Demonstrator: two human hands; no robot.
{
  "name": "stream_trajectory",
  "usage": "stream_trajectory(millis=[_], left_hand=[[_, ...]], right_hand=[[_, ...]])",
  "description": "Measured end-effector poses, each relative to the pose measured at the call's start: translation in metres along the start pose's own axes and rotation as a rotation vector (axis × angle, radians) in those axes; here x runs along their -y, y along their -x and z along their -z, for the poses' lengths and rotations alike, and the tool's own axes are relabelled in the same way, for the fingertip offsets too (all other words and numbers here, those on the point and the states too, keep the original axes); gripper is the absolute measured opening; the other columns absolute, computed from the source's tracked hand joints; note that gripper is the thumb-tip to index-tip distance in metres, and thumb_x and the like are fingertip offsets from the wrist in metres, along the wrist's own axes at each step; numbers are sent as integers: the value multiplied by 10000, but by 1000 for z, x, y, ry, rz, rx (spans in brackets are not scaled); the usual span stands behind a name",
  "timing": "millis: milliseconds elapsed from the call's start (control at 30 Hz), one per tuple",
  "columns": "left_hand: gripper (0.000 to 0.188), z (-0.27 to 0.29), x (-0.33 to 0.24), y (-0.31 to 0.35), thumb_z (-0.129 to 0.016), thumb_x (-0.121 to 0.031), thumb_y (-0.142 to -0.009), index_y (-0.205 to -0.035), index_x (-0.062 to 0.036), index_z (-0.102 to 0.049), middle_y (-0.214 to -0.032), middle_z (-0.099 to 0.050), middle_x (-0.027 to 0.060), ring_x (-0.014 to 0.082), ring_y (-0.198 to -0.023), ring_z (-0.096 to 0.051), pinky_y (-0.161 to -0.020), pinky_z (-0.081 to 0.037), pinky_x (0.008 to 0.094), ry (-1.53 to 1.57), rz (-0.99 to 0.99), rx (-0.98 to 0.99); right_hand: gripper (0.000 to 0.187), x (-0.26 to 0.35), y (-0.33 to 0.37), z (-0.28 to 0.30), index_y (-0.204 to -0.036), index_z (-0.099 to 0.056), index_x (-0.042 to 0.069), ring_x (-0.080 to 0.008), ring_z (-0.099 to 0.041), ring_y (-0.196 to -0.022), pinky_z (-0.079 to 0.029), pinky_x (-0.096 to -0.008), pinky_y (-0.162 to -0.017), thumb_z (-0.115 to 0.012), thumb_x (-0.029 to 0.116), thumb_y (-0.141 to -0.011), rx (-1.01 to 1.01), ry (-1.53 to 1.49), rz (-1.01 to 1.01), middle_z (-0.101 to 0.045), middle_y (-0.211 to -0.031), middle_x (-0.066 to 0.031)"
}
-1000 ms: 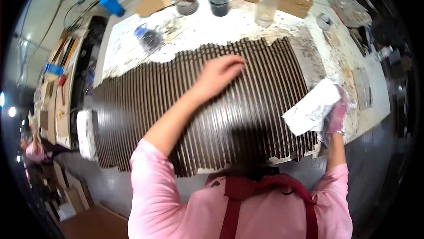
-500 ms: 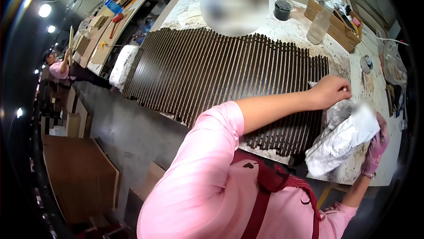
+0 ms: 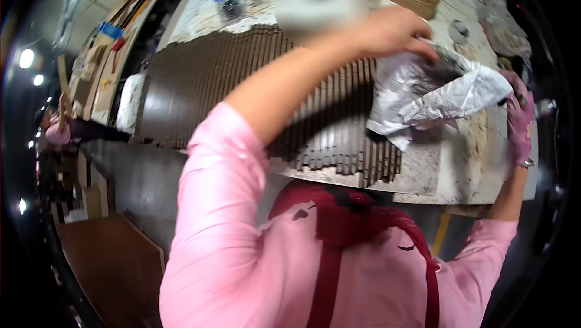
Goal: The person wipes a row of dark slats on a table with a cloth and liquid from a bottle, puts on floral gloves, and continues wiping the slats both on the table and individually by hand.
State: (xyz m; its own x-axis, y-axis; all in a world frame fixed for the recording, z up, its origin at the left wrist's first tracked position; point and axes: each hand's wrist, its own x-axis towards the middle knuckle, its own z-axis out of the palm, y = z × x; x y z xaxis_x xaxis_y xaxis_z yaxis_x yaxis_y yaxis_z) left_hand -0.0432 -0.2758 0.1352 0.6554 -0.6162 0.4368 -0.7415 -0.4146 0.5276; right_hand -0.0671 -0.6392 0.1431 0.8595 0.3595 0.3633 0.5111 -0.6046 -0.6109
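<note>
The left hand [image 3: 393, 28] pinched the top of a crumpled white sheet [image 3: 436, 95], and the gloved right hand [image 3: 519, 116] gripped its right edge, above the dark ribbed panel [image 3: 242, 79] on the workbench [image 3: 448, 170]

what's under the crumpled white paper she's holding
Under the crumpled white paper lie the dark ribbed slats and the stained worktable. What sits directly beneath its middle is covered.

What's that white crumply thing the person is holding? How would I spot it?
Find the big panel of dark ribbed slats on the worktable. At its right end, both hands grip a crumpled white sheet, the left hand on top. It is the only pale, wrinkled thing there.
</note>
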Motion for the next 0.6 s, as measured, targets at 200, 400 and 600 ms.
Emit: stream_trajectory(millis=[200, 400, 600], left_hand=[[344, 22, -19, -6, -675, -359, -886, -876, -16, -665, -717, -595, 26, 99, -692, -532, -633, -437, 287, 136, 240, -1], [290, -48, -78, -7, -611, -304, -924, -934, -16, -636, -738, -605, 93, 143, -698, -563, -675, -478, 318, 479, 128, 143], [413, -91, -58, 21, -637, -361, -900, -1100, 0, -611, -1019, -617, 162, 255, -954, -592, -836, -478, 361, 355, 156, -129]], right_hand=[[296, 12, 10, 48, -1165, -642, 32, -161, -573, -1093, -399, -303, -1010, -511, 192, -952, -480, -217, -78, -630, -1128, -68], [1045, 75, 14, -40, -1481, -324, 62, -279, -376, -1368, -301, -385, -1134, -845, 352, -623, 314, -186, -155, -408, -1478, -140], [395, 2, 91, -32, -1115, -637, -15, -152, -627, -943, -492, -293, -892, -777, 146, -783, 157, -518, -663, -672, -1003, -95]])
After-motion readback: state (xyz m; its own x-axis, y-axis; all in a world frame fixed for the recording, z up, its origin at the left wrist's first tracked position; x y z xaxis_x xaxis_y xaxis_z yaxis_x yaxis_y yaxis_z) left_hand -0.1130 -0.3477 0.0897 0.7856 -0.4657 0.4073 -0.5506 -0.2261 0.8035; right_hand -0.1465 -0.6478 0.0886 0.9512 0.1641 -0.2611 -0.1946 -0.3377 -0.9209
